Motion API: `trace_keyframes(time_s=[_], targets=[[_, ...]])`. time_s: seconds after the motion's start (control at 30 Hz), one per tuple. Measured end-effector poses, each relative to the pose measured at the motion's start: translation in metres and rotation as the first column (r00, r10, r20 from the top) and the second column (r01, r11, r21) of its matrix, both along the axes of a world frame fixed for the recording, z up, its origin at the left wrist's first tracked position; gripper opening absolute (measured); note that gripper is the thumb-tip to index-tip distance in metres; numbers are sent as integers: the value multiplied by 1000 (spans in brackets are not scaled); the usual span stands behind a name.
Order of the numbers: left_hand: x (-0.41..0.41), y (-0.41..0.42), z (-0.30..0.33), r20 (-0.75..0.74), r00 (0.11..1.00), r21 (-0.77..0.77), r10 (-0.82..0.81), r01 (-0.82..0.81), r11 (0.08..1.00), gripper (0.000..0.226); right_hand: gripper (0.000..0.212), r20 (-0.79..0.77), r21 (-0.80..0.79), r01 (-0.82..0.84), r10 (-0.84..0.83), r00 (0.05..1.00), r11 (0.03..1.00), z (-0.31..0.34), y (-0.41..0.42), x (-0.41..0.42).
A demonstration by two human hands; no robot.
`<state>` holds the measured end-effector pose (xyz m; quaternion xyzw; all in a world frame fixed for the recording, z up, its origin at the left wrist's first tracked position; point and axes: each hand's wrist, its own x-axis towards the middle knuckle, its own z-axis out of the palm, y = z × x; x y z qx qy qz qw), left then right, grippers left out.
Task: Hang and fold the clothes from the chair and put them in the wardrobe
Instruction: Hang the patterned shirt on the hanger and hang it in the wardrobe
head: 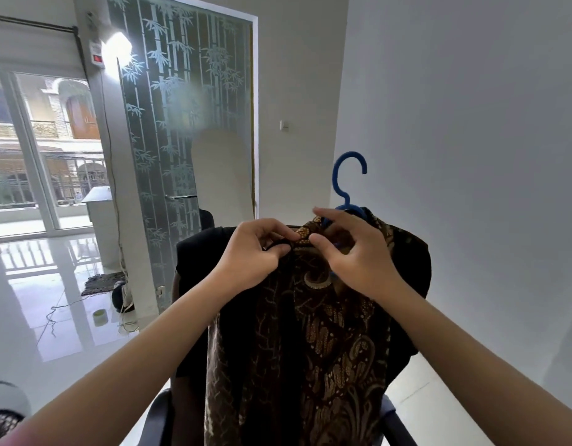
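A dark brown batik shirt with gold patterns hangs on a blue hanger, whose hook sticks up above the collar. The shirt drapes over the back of a black chair that also carries dark clothes. My left hand pinches the left side of the collar. My right hand pinches the right side of the collar, just below the hanger's neck. Both hands meet at the top of the shirt's front opening. Most of the hanger is hidden inside the shirt.
A frosted glass panel with a bamboo pattern stands behind the chair. A white wall is at the right. On the glossy floor at the left lie a cable, a tape roll and a dark mat. A balcony door is at the far left.
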<state>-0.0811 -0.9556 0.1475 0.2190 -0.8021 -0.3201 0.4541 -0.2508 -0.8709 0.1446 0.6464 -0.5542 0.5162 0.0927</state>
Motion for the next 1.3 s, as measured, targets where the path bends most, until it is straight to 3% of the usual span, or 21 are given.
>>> trace_keyframes(time_s=[0.23, 0.53, 0.77, 0.93, 1.13, 1.3], targets=[[5, -1, -4, -33, 994, 5, -102, 102, 995, 27, 33, 194, 57, 36, -46, 980, 998, -5, 2, 5], [19, 4, -9, -28, 972, -13, -231, 231, 973, 22, 27, 251, -15, 92, -85, 964, 996, -13, 23, 22], [40, 12, 19, 95, 941, -59, -325, 331, 942, 21, 23, 179, -98, 254, -235, 956, 962, 26, 68, 15], [51, 40, 38, 60, 928, -107, -367, 371, 922, 25, 23, 102, -170, 370, -357, 929, 913, 65, 125, 17], [52, 101, 29, -70, 957, -243, -281, 257, 935, 30, 21, 24, -213, 519, -527, 850, 828, 82, 214, 43], [58, 174, 10, -129, 914, -269, -384, 340, 901, 35, 21, 10, -184, 647, -657, 754, 740, 73, 307, 80]])
